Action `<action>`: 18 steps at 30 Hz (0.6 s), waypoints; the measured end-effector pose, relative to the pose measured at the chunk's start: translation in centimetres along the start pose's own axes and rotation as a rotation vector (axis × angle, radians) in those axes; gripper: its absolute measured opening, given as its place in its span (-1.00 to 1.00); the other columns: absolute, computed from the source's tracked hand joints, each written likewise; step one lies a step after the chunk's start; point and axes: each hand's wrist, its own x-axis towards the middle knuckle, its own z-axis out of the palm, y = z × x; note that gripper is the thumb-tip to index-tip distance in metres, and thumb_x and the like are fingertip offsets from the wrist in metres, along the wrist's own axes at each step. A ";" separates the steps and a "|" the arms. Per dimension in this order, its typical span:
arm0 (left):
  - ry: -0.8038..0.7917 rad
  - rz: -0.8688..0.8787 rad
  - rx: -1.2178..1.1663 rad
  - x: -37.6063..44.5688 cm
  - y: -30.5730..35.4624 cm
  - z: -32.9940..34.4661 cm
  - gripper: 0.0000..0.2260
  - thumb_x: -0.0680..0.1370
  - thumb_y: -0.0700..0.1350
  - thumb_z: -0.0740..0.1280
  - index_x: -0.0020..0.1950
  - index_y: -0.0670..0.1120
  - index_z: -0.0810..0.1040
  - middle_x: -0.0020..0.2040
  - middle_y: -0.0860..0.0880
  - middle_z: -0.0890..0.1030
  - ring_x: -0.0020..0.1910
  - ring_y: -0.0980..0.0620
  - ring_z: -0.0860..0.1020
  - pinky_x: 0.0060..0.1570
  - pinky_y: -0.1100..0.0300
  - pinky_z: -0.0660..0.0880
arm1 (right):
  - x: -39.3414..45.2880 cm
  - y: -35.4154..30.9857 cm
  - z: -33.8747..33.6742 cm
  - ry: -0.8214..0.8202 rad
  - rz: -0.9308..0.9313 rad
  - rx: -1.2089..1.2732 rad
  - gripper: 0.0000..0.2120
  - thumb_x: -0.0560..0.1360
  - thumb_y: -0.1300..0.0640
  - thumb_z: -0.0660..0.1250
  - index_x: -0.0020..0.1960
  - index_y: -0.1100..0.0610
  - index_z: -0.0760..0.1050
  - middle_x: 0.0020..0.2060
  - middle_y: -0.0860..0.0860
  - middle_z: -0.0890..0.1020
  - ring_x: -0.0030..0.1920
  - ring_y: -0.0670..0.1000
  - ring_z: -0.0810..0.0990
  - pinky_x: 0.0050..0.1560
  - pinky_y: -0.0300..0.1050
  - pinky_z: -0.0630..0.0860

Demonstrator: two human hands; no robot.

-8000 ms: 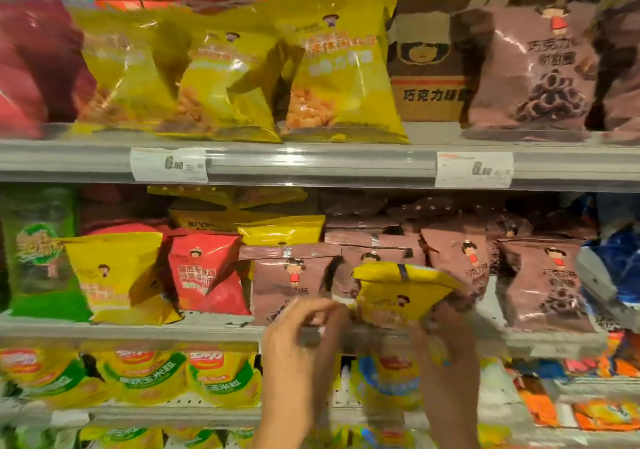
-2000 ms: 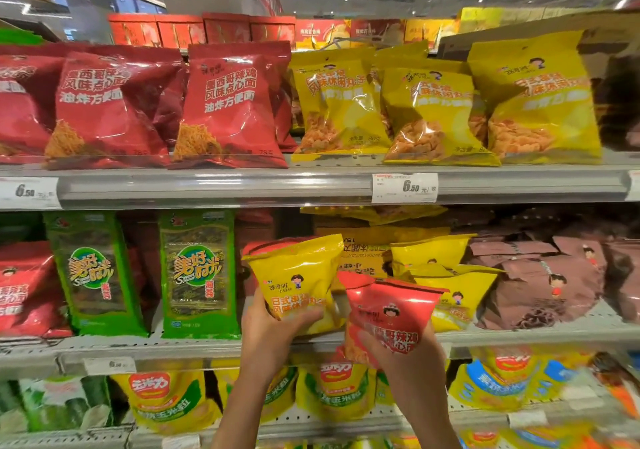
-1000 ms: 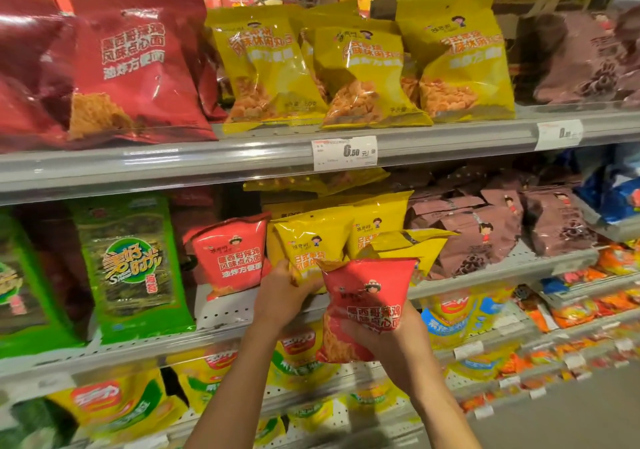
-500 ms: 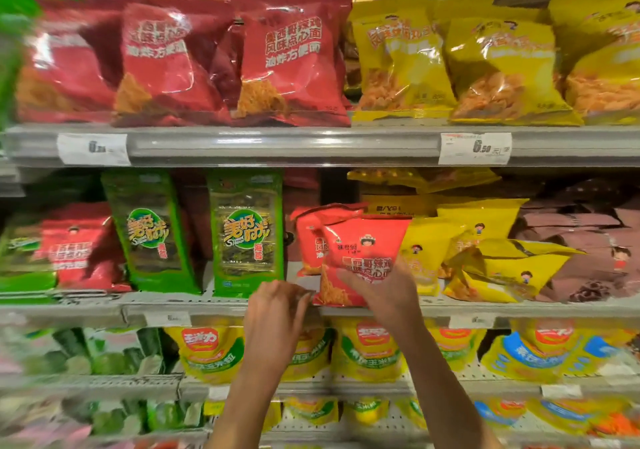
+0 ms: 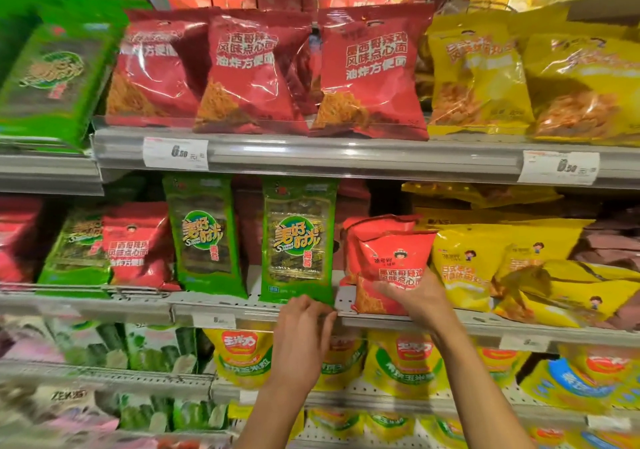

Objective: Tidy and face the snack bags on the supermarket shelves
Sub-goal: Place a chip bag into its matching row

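Observation:
A small red snack bag (image 5: 394,258) stands upright at the front of the middle shelf (image 5: 485,325), with another red bag close behind it. My right hand (image 5: 414,296) holds this front bag by its lower right part. My left hand (image 5: 303,324) is at the shelf's front edge with curled fingers touching the bottom corner of a green seaweed pack (image 5: 298,244); a grip is not clear. A second green seaweed pack (image 5: 204,237) stands to its left. Small yellow bags (image 5: 474,261) fill the shelf to the right of the red bag.
The upper shelf (image 5: 346,157) carries large red bags (image 5: 370,74), yellow bags (image 5: 485,74) and a green pack (image 5: 55,77) at the left. Price tags (image 5: 176,153) hang on the rail. Yellow corn snack bags (image 5: 242,358) sit on the shelf below.
The view has shifted left. My right hand has set the red bag upright on the middle shelf. My left hand has risen to the green pack's bottom corner.

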 end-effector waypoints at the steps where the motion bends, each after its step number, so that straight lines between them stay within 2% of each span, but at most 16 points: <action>1: 0.004 -0.005 -0.009 -0.1 0.0 0.1 -0.89 0.58 -0.03 0.37 0.00 0.00 0.68 -0.12 0.08 0.55 -0.06 0.04 0.52 -0.06 0.12 0.48 | 0.0 0.0 0.1 0.006 -0.005 -0.003 -0.44 0.17 -0.01 0.72 0.11 0.01 0.62 -0.07 -0.09 0.74 -0.09 -0.17 0.71 -0.09 -0.21 0.63; 3: 0.007 -0.015 -0.021 -0.2 0.1 0.2 -0.89 0.58 -0.04 0.38 0.01 -0.01 0.68 -0.11 0.08 0.54 -0.04 0.05 0.50 -0.05 0.15 0.46 | -0.1 -0.2 0.1 0.017 -0.015 -0.026 -0.48 0.19 0.01 0.71 0.08 -0.01 0.60 -0.12 -0.20 0.69 -0.23 -0.39 0.63 -0.32 -0.50 0.47; 4: 0.009 -0.021 -0.022 -0.3 0.1 0.3 -0.90 0.58 -0.05 0.38 0.01 -0.02 0.68 -0.11 0.07 0.53 -0.03 0.05 0.50 -0.05 0.16 0.45 | -0.2 -0.4 0.0 0.014 -0.016 -0.047 -0.50 0.20 -0.01 0.70 0.07 -0.03 0.59 -0.15 -0.23 0.67 -0.27 -0.42 0.60 -0.37 -0.53 0.42; 6: 0.015 -0.032 -0.023 -0.4 0.3 0.3 -0.91 0.57 -0.06 0.39 0.01 -0.03 0.68 -0.11 0.07 0.53 -0.04 0.04 0.50 -0.06 0.14 0.45 | -0.5 -0.7 -0.2 -0.005 -0.012 -0.110 -0.54 0.24 -0.09 0.67 0.06 -0.07 0.58 -0.16 -0.21 0.65 -0.24 -0.36 0.59 -0.33 -0.45 0.43; 9: 0.017 -0.040 -0.026 -0.4 0.8 0.1 -0.93 0.57 -0.10 0.40 -0.01 -0.03 0.67 -0.12 0.06 0.53 -0.06 0.04 0.49 -0.08 0.11 0.46 | -0.7 -0.6 -0.7 -0.017 0.007 -0.164 -0.56 0.27 -0.18 0.63 0.05 -0.03 0.63 -0.13 -0.15 0.70 -0.13 -0.15 0.66 -0.13 -0.15 0.59; 14: -0.024 -0.077 -0.015 -0.3 1.3 -0.2 -0.90 0.59 -0.05 0.37 0.00 -0.02 0.66 -0.09 0.06 0.54 -0.02 0.04 0.50 -0.03 0.08 0.48 | -1.9 -0.4 -1.2 -0.019 0.005 -0.205 -0.54 0.22 -0.30 0.60 0.02 -0.15 0.58 -0.15 -0.24 0.67 -0.09 -0.15 0.65 -0.11 -0.16 0.54; 18: 0.001 -0.091 -0.001 -0.5 1.5 0.1 -0.91 0.59 -0.06 0.38 -0.01 -0.03 0.65 -0.09 0.07 0.52 -0.01 0.03 0.48 -0.03 0.11 0.45 | -3.6 0.3 -2.0 0.039 -0.074 -0.225 -0.49 0.30 -0.15 0.62 0.15 -0.09 0.52 -0.02 -0.12 0.67 0.02 -0.01 0.65 0.03 -0.03 0.57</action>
